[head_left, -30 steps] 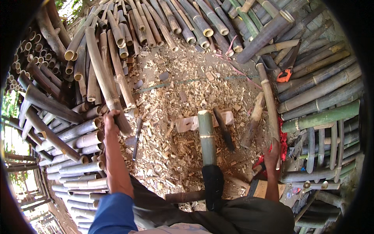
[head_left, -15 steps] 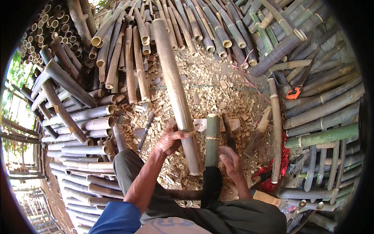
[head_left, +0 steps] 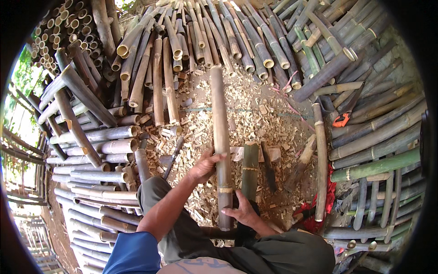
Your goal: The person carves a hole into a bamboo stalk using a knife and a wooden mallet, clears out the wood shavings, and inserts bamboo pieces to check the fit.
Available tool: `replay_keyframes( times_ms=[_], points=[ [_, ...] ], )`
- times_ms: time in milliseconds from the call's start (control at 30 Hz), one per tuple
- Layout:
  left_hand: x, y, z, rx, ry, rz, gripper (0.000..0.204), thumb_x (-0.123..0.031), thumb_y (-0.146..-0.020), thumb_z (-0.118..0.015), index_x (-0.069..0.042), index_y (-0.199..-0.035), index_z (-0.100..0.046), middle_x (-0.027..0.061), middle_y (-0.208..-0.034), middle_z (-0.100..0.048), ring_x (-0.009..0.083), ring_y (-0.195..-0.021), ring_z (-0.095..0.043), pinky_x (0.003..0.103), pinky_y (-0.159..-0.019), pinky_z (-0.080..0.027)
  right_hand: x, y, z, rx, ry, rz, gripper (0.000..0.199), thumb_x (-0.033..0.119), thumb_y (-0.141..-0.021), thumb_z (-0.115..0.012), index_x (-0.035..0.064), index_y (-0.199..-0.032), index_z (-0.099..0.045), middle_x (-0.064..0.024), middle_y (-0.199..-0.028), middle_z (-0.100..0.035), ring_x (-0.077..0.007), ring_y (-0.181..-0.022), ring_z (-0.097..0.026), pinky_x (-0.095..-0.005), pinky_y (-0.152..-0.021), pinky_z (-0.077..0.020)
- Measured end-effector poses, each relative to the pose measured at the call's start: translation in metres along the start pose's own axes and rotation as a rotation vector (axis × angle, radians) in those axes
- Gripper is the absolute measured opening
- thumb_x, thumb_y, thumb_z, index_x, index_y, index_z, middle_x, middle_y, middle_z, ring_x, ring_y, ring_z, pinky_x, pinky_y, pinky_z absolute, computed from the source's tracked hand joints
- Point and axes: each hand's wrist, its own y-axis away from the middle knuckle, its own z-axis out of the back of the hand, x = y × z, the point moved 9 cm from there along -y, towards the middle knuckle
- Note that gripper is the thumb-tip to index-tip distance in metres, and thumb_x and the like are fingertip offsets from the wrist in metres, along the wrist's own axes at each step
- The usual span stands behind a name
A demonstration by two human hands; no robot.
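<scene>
Above the floor's near edge, the pole, likely stiff, light and slick, meets the left hand, fingers clasped round it, and right hand, thumb across but grip unclear, best held astride its joint.

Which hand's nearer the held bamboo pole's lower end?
Right. The right hand is at the bamboo pole just above that end; the left hand grips it farther up.

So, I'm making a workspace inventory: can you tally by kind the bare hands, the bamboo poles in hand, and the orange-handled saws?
Bare hands, left hand and right hand: 2
Held bamboo pole: 1
Orange-handled saw: 1
Total: 4
</scene>
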Motion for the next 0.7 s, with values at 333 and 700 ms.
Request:
replay_keyframes(
  times_ms=[333,700],
  points=[
    [-0.066,0.004,0.057,-0.278,-0.064,-0.312,0.094,-0.017,-0.089,-0.075,-0.026,-0.165,-0.020,0.0246,-0.148,-0.045,0.0293,-0.095,-0.064,0.045,-0.077,-0.062,-0.050,-0.001,0.015,-0.254,-0.351,-0.102,0.047,0.041,-0.109,-0.050,0.0014,-0.135,-0.050,-0.0112,-0.102,-0.062,-0.0192,-0.088,-0.068,-0.0328,-0.071,-0.0598],
    [-0.230,0.123,0.056,-0.605,-0.313,-0.993,0.035,-0.030,-0.080,-0.085,-0.002,-0.096,-0.072,0.0041,-0.088,-0.069,0.0105,-0.067,-0.058,0.026,-0.060,-0.048,-0.041,-0.002,0.018,-0.245,-0.199,-0.100,0.044,0.037,-0.109,-0.048,0.0030,-0.136,-0.049,-0.0123,-0.097,-0.061,-0.0209,-0.080,-0.067,-0.0344,-0.065,-0.0619]
  ],
)
